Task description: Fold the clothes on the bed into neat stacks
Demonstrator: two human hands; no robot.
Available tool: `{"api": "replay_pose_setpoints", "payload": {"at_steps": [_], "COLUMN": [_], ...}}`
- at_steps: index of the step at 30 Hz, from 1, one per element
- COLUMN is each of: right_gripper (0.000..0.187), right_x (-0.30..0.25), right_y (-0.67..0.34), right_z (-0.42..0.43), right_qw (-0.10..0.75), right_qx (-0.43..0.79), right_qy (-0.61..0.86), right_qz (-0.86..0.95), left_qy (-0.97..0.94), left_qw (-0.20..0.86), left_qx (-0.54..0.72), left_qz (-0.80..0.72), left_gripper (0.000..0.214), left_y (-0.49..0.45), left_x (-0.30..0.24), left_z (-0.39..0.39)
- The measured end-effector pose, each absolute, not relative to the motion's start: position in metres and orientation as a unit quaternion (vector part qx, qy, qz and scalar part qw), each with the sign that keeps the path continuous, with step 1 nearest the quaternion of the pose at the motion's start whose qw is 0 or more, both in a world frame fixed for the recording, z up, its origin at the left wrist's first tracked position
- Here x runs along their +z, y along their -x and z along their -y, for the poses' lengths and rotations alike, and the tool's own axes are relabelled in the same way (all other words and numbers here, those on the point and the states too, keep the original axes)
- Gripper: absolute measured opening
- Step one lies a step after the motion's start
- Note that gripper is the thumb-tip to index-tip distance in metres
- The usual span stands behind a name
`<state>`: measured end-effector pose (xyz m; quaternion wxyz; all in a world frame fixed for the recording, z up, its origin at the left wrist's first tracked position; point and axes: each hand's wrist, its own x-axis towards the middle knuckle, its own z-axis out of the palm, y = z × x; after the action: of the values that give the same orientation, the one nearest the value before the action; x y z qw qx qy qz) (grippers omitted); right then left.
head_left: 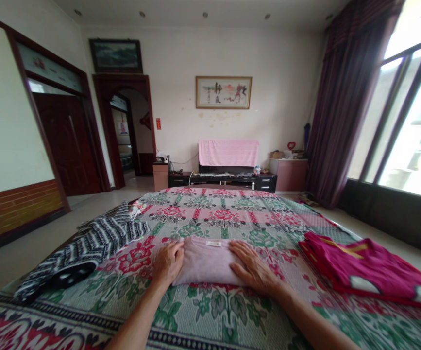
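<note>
A pale pink long-sleeved-type top [208, 265], folded into a neat rectangle, lies on the flowered bedspread [228, 316] in front of me. Its neckline and a small white label face away from me. My left hand [168, 262] is at the top's left edge, its fingers curled over the fabric. Flat on the right end rests my right hand [254, 267], with its fingers stretched out and spread across the cloth. The undersides of both hands are hidden.
To the left lies a black-and-white patterned garment [97, 243], loosely spread. Folded magenta and red clothes [374, 270] are stacked at the right. Beyond the bed stand a low black cabinet [264, 183] and a pink cloth [228, 152] draped over something.
</note>
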<state>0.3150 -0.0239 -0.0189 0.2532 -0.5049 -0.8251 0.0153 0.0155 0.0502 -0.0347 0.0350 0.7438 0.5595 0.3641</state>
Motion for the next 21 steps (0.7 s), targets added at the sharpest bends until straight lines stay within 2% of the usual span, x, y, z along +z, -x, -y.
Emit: {"api": "replay_pose_setpoints", "payload": {"at_steps": [6,10,14,17,21], "right_gripper": [0.049,0.044,0.045,0.046,0.041], "right_x": [-0.022,-0.027,-0.027,-0.023,-0.02], "right_y": [-0.318,-0.327,-0.333,-0.331,-0.328], "right_z": [0.026,0.023,0.021,0.024,0.027], "right_qw": [0.331,0.403,0.36,0.319,0.308], "right_qx": [-0.02,-0.074,-0.044,-0.024,-0.012], "right_qy": [0.502,0.61,0.717,0.724,0.723], "right_qz": [0.798,0.678,0.596,0.612,0.619], "left_qy": [-0.643,-0.664,-0.692,-0.7,-0.708], "left_qw": [0.057,0.005,-0.021,-0.021,-0.027], "left_qx": [0.411,0.385,0.328,0.296,0.263], "left_qz": [-0.644,-0.641,-0.643,-0.649,-0.655], "left_gripper": [0.035,0.031,0.037,0.034,0.032], "left_y": [-0.012,-0.008,-0.008,-0.012,-0.017], "left_x": [-0.026,-0.023,-0.021,-0.019,-0.019], "left_z": [-0.046,-0.042,-0.036,-0.032,-0.031]}}
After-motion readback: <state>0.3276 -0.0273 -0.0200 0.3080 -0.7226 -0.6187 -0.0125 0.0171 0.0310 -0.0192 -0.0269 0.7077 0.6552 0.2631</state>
